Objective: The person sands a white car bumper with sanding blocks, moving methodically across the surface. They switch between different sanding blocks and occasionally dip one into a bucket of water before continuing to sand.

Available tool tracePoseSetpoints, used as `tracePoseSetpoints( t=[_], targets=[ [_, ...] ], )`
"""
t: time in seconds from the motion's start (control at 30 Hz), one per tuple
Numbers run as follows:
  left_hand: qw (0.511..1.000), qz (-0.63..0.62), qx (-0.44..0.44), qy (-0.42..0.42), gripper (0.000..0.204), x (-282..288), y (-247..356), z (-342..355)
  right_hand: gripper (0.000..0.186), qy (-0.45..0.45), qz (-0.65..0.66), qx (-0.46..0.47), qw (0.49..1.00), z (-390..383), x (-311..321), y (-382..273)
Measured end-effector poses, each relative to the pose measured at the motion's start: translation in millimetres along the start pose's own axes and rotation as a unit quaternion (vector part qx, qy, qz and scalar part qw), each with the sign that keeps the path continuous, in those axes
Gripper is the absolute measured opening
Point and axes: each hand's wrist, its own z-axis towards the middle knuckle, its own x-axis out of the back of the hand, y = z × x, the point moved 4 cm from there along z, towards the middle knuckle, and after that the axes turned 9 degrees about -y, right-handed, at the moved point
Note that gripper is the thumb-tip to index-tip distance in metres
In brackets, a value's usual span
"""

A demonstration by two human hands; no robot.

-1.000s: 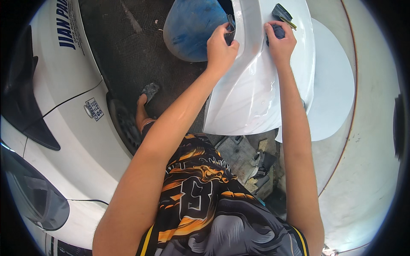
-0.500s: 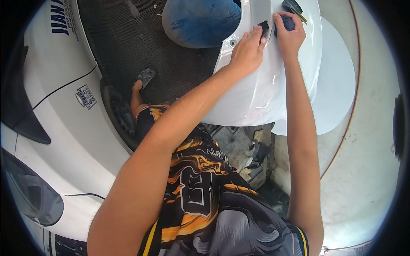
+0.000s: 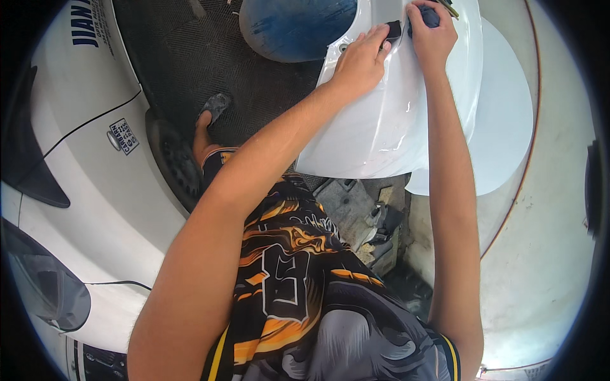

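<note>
A glossy white curved car body panel (image 3: 356, 140), probably a bumper, lies before me at the top of the view. My left hand (image 3: 362, 60) rests on its upper part, fingers stretched forward and pressing a small black pad (image 3: 394, 30) against the surface. Just right of that, my right hand (image 3: 438, 39) is closed around a dark crumpled cloth (image 3: 430, 17), held against the panel. Part of the cloth is hidden by my fingers. Beyond the right hand, a dark object with a thin yellowish edge (image 3: 448, 7) sits at the top of the picture, partly cut off.
A blue drum (image 3: 295, 32) stands left of the panel, on dark textured flooring (image 3: 267, 89). A white vehicle (image 3: 108, 184) with a black wheel (image 3: 171, 155) borders the left. Another white rounded panel (image 3: 502, 120) is at right. Grey blocks (image 3: 346, 203) and clutter lie below.
The view has shifted, so panel and hands appear higher. The black pad shows more of its face beside my left fingertips. The right hand keeps its hold on the cloth.
</note>
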Motion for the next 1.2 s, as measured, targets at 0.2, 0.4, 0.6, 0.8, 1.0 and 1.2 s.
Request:
tracePoseSetpoints(
  t=[0.2, 0.4, 0.6, 0.8, 1.0, 1.2],
  targets=[
    [0.999, 0.039, -0.014, -0.009, 0.049, 7.2, 11.5, -1.4, 0.019, 0.01, -0.004, 0.014, 1.0, 1.0, -4.2, -0.5],
    [0.997, 0.023, 0.024, -0.065, 0.054, 3.8, 10.2, 1.9, 0.019, 0.003, -0.018, 0.009, 1.0, 3.7, -3.8, 2.9],
    [0.999, 0.013, 0.004, -0.052, 0.056, 4.7, 0.3, 2.9, 0.019, 0.007, -0.021, 0.005, 1.0, 4.2, -4.3, 4.5],
    [0.997, 0.051, 0.006, -0.061, 0.056, 4.5, -13.2, 4.7, 0.02, 0.006, -0.017, 0.012, 1.0, 4.0, -6.1, -0.5],
    [0.985, 0.159, 0.05, -0.049, 0.054, 1.6, -13.1, 9.9, 0.017, -0.004, -0.026, 0.01, 1.0, 4.5, -3.7, -12.4],
    [0.977, 0.195, 0.057, -0.059, 0.053, 5.7, -10.9, 10.8, 0.017, 0.007, -0.025, 0.03, 0.999, 4.5, -3.2, -18.4]
  ],
)
